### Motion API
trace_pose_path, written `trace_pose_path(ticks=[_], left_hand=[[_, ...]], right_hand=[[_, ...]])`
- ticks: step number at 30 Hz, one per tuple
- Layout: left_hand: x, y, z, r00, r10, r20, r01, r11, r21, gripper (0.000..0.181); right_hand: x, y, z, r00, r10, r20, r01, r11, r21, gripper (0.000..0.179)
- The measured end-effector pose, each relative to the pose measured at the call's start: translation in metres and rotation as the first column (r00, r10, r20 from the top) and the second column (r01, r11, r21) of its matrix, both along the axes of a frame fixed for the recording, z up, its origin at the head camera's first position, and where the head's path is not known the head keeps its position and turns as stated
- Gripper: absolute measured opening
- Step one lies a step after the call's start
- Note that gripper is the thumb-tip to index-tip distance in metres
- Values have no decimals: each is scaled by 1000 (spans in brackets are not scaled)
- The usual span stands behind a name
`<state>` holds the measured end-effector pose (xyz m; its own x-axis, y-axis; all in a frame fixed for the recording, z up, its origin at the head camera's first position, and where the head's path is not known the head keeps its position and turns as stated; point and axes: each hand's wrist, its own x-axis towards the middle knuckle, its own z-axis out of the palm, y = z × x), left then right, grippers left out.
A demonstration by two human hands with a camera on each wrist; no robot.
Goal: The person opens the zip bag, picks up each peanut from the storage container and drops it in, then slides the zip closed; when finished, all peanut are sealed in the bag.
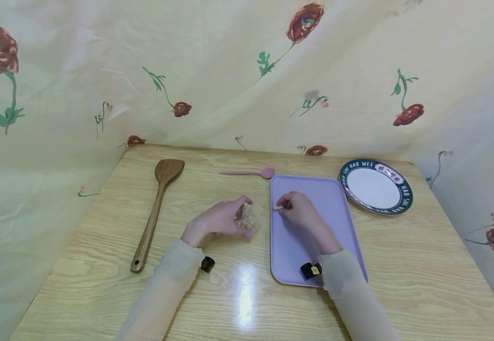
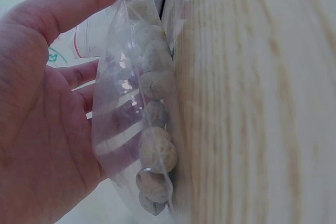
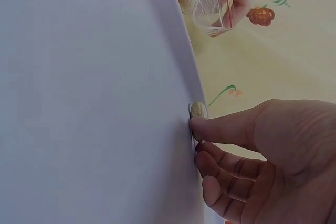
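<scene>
A clear zip bag of unshelled peanuts [image 2: 113, 98] lies on the wooden table, left of a purple tray [image 1: 302, 184]. My left hand [image 1: 221, 219] holds the bag, thumb on one side and fingers behind it. Several peanuts [image 2: 157, 150] show through the plastic in the left wrist view. At the tray's left edge, my right hand [image 1: 304, 215] pinches one peanut [image 3: 198, 110] between thumb and fingertips, at the tray's surface. The bag's zip opening [image 3: 215, 3] shows near the left hand in the right wrist view.
A wooden spatula [image 1: 155, 213] lies on the table at the left. Behind the bag is a pink spoon [image 1: 247, 172]. A white plate with a dark green rim [image 1: 405, 196] sits right of the tray. Flowered cloth [image 1: 229, 71] hangs behind the table [image 1: 421, 265].
</scene>
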<state>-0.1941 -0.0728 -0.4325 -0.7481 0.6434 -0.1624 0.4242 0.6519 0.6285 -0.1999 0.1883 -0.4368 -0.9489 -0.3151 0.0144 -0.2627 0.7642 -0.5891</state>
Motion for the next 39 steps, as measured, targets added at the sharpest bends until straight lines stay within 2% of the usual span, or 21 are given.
trace_pose_path(ticks=[8, 18, 27, 33, 39], left_hand=[[-1, 0, -3, 1000, 3, 0, -3, 1000, -10, 89], [-2, 0, -3, 1000, -3, -6, 3, 1000, -12, 89], [-2, 0, -4, 1000, -4, -4, 4, 1000, -6, 90], [-2, 0, -3, 1000, -6, 2, 6, 1000, -4, 90], [-2, -1, -2, 1000, -15, 6, 15, 1000, 13, 91]], right_hand=[[-2, -1, 0, 997, -37, 65, 35, 999, 38, 9], [0, -2, 5, 998, -40, 58, 38, 999, 36, 9], [6, -13, 14, 998, 35, -53, -36, 999, -20, 12], [16, -26, 25, 995, 85, -59, -89, 993, -73, 10], [24, -40, 27, 988, 143, -62, -149, 983, -103, 11]])
